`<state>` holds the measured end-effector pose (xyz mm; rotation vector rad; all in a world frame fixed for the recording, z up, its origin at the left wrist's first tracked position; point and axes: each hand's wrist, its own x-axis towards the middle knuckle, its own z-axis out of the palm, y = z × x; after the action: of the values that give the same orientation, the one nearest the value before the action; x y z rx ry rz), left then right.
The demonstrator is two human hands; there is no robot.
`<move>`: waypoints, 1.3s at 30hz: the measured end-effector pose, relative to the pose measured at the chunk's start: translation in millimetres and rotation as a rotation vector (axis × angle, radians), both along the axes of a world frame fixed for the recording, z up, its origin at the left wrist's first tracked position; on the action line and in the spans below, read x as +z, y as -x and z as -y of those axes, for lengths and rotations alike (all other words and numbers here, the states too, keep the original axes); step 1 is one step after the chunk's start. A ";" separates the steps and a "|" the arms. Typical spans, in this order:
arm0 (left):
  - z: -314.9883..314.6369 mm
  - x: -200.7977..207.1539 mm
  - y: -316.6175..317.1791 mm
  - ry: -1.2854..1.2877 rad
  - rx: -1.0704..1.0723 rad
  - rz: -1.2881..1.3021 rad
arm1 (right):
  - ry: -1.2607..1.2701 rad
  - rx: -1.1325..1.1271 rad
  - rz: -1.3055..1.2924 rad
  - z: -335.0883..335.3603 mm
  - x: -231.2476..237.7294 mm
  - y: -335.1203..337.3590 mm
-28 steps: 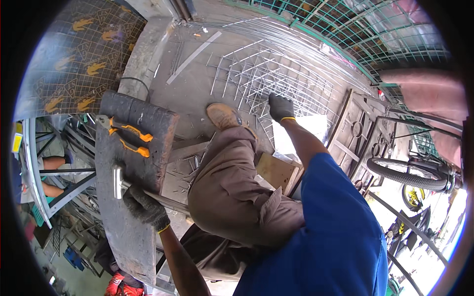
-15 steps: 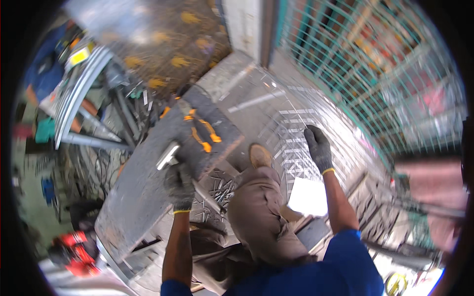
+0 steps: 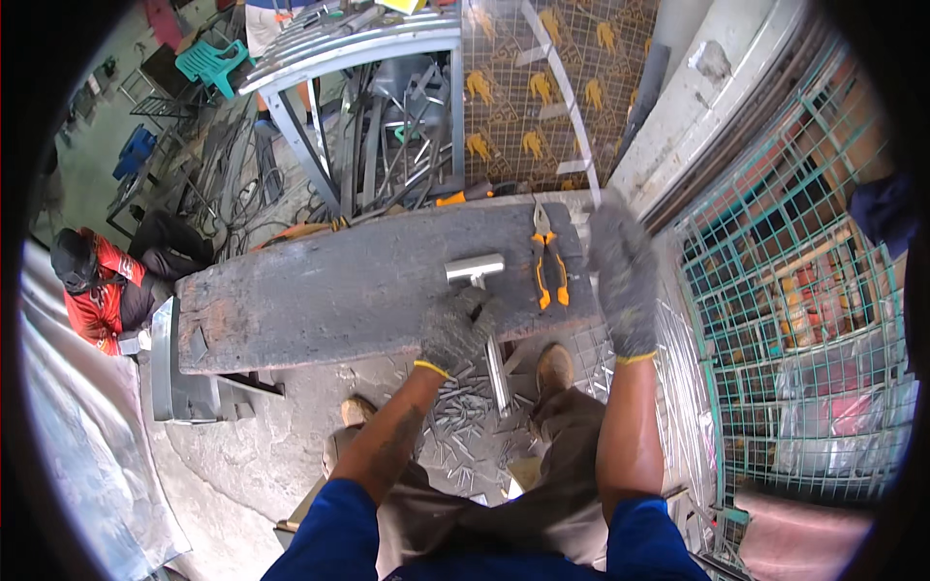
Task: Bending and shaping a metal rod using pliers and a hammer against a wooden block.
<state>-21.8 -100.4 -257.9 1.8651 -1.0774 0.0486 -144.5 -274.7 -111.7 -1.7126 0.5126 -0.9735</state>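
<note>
1. Plainly, the left hand (image 3: 457, 329), in a dark knitted glove, was wrapped around the handle of a metal hammer (image 3: 475, 268) at the near edge of the tabletop (image 3: 320, 300), right of its middle.
2. The hammer's long axis ran along its handle, roughly across that near edge. Its head end pointed toward the far edge, while the handle's free end stuck out past the near edge, toward the person's legs. The head itself lay crosswise, roughly along the tabletop's length; whether it touched the surface could not be told.
3. The right hand (image 3: 622, 276), also gloved, was blurred at the tabletop's right end. Single fingers could not be picked out, but this grip looked closed on the near end of a thin, pale metal strip (image 3: 571, 105) with short side pieces.
4. The strip's long axis led away from the person, leaning a little left, past the far right corner and in front of a patterned board (image 3: 513, 136).
5. From the right grip, the hammer head lay to the left. Between them, pliers (image 3: 544, 240) rested near the tabletop's right end, orange handles toward the near edge, closer to the right hand.
</note>
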 end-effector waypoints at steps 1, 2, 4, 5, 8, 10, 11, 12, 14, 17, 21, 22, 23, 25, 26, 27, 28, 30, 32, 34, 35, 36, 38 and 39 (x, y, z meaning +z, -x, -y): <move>4.7 1.2 0.8 0.024 -0.007 0.005 | -0.160 0.095 0.141 1.6 -23.6 -1.0; 6.5 4.1 4.7 -0.001 -0.001 -0.081 | -0.143 0.088 0.141 1.0 -42.9 -2.4; 2.9 10.9 5.3 -0.138 0.061 -0.011 | -0.289 0.128 -0.149 -12.6 -65.0 -7.7; 5.0 14.9 9.6 -0.140 0.074 -0.019 | -0.291 0.140 -0.158 -15.1 -63.7 -5.3; 13.7 21.4 -1.4 -0.287 -0.023 -0.107 | -0.452 0.133 -0.247 -24.2 -50.0 -20.1; 22.9 47.6 3.8 -0.247 -0.090 -0.091 | -0.004 0.000 -0.118 -19.3 -65.1 -20.2; 26.9 56.9 5.5 -0.220 -0.149 -0.079 | 0.002 -0.002 -0.112 -18.5 -64.8 -19.9; 25.8 48.5 -3.4 -0.195 -0.187 -0.076 | 0.133 -0.011 -0.130 -30.0 -50.3 -26.8; 43.1 52.0 1.5 -0.090 -0.217 -0.143 | 0.184 -0.005 -0.218 -35.9 -35.4 -24.3; 81.7 14.7 -6.0 -0.084 -0.232 -0.106 | 0.257 -0.017 -0.179 -34.6 -26.7 -25.8; 119.4 11.6 -9.2 -0.339 0.006 -0.013 | 0.336 0.046 -0.248 -30.5 -16.9 -14.5; 127.9 11.4 -12.6 -0.437 0.129 -0.401 | 0.300 0.030 -0.202 -31.2 -17.1 -15.1; 141.2 -9.7 -20.8 -0.433 0.148 -0.401 | 0.263 0.018 -0.156 -31.9 -17.5 -16.0; 159.0 -9.4 -20.9 0.207 0.104 -1.026 | 0.213 0.005 -0.073 -23.9 -25.9 -16.1; 155.1 -12.1 -19.4 -0.336 0.203 -0.462 | 0.161 -0.006 0.016 -21.4 -27.5 -16.8; 157.3 0.8 -4.8 -0.346 0.193 -0.481 | 0.156 -0.012 -0.006 -14.5 -30.4 -10.3; 156.9 12.5 4.7 -0.378 0.206 -0.361 | 0.107 -0.026 -0.031 -11.3 -24.8 -4.6; 152.8 52.1 21.6 -0.480 0.185 -0.226 | -0.020 -0.039 0.007 2.4 -33.6 -1.1; 144.5 48.7 -10.8 -0.595 0.011 -0.014 | -0.113 0.022 0.034 -1.2 -32.3 -10.3; 124.4 47.8 -20.2 -0.301 -0.288 -0.407 | -0.216 0.073 -0.009 -2.5 -25.7 -7.9; 114.0 47.1 -22.9 -0.299 -0.262 -0.417 | -0.221 0.099 -0.018 -5.5 -25.7 -8.6; 103.2 51.0 -26.6 0.040 -0.375 -0.742 | -0.126 0.106 0.024 -9.0 -25.4 -10.3; 78.3 67.6 -38.5 0.426 -0.450 -1.038 | 0.180 0.133 0.042 -5.5 -36.9 -9.9; 62.4 80.6 -46.8 0.367 -0.437 -1.214 | 0.175 0.171 0.037 -9.1 -34.6 -8.5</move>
<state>25.0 -162.8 -177.2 0.9583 -0.5006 -0.9483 -136.0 -265.6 -146.4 -1.8569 0.2580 -0.9468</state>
